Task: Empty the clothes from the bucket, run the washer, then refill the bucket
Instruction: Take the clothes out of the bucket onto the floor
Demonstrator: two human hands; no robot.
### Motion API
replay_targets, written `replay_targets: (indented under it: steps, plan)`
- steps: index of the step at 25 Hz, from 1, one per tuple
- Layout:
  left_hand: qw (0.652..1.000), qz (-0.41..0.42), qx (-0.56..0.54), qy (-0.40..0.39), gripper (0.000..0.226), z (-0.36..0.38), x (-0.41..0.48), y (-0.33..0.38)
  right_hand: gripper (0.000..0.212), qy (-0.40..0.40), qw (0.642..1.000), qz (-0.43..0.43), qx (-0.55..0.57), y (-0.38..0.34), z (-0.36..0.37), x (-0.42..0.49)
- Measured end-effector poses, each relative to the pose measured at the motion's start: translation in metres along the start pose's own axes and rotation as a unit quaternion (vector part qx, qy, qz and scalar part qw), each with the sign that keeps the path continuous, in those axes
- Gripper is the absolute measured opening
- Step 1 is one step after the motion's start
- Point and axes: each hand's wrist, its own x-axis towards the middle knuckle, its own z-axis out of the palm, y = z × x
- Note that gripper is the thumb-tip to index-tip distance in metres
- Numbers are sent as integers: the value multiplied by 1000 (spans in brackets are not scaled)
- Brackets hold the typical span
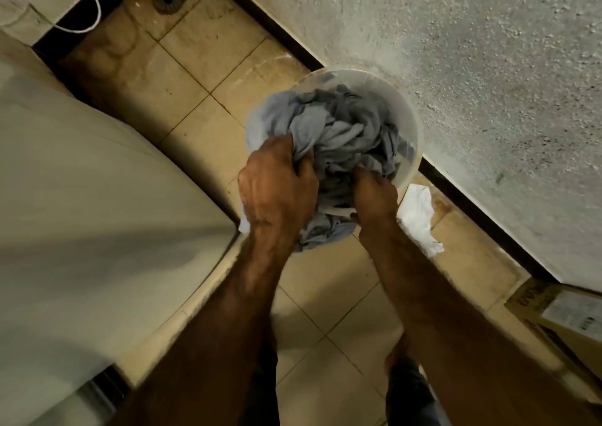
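Left hand (pixel 277 184): fingers curled tight into the grey-blue clothes (pixel 345 132), clamped on a fold. Right hand (pixel 374 201): fingers dug into the same bundle from the other side, curled round the cloth, tips buried.

The clothes sat bunched in the white bucket (pixel 405 113), spilling over its near rim under both palms. The bucket stood on the tile floor (pixel 325 295), just beyond the fingertips and against the rough wall (pixel 488 67).

A crumpled white rag (pixel 418 220) lay just outside the right fingers. A big white machine body (pixel 97 197) stood beside the left hand. A cardboard box (pixel 560 315), cut off by the frame, sat behind the right wrist.

The bucket's near rim and base were hidden, and the frame was motion-blurred.
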Motion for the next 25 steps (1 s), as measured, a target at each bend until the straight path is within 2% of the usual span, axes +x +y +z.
replay_targets:
  steps: [3,5,8,10,12,13,15,16,17,19,21,23,25]
  plan:
    - [992,-17,-118,29,19,2,-9,-6,38,37,999,-29,-4,1,-2,0]
    - [987,-51,-150,24,26,2,-18,-13,33,84,994,-59,-30,3,-2,1]
    - [976,-28,-212,42,24,-3,-25,-7,19,171,961,-204,-70,4,-3,-4]
    - [963,11,-255,90,17,-14,-26,-1,21,129,964,-214,-87,5,-2,-5]
    - [953,55,-277,113,11,-22,-32,1,38,56,988,-109,-91,11,-1,-3]
    - [952,47,-287,97,7,-23,-38,0,48,17,997,-31,-62,11,-1,0]
    - [960,-40,-275,-19,9,-17,-49,-9,65,-103,987,113,58,10,-2,-3]
    - [965,-88,-230,-96,17,-10,-56,-17,68,-160,970,143,112,8,1,-5]
    - [966,-112,-176,-155,23,-5,-63,-25,66,-191,962,146,133,4,4,-11]
    - [970,-90,-138,-177,28,0,-75,-31,52,-198,970,87,107,-7,11,-18]
    - [972,-52,-188,-129,23,-1,-79,-27,39,-168,981,-18,92,-13,17,-14]
    - [971,-36,-225,-78,21,-2,-77,-24,35,-136,982,-83,106,-10,18,-12]
    - [972,-21,-227,-62,23,-1,-69,-23,45,-125,979,-88,135,-7,13,-12]
